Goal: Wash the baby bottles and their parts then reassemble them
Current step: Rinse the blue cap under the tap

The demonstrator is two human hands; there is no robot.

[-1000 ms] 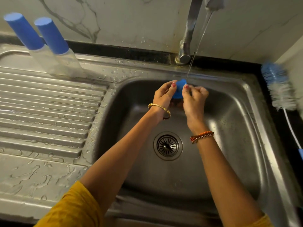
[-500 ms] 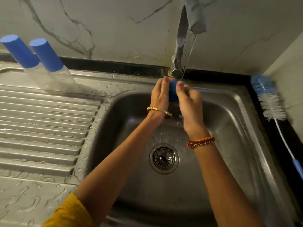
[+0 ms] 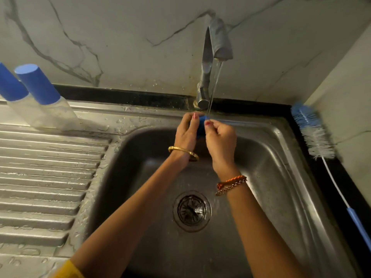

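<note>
A small blue bottle part [image 3: 200, 126] is pinched between my left hand [image 3: 185, 135] and my right hand [image 3: 220, 140], over the back of the steel sink [image 3: 281, 157]. Most of the part is hidden by my fingers. A thin stream of water falls from the tap [image 3: 208, 63] onto it. Two clear baby bottles with blue caps [image 3: 37, 84] [image 3: 10, 85] stand together at the back left of the drainboard.
A ridged wet drainboard [image 3: 46, 177] fills the left side. A blue and white bottle brush [image 3: 313, 133] lies along the black counter at the right, next to the wall. The drain strainer [image 3: 191, 210] sits in the middle of the sink.
Both hands have stayed under the stream with the blue part, turning it so less of it shows. The view has tilted up, showing more wall and tap.
</note>
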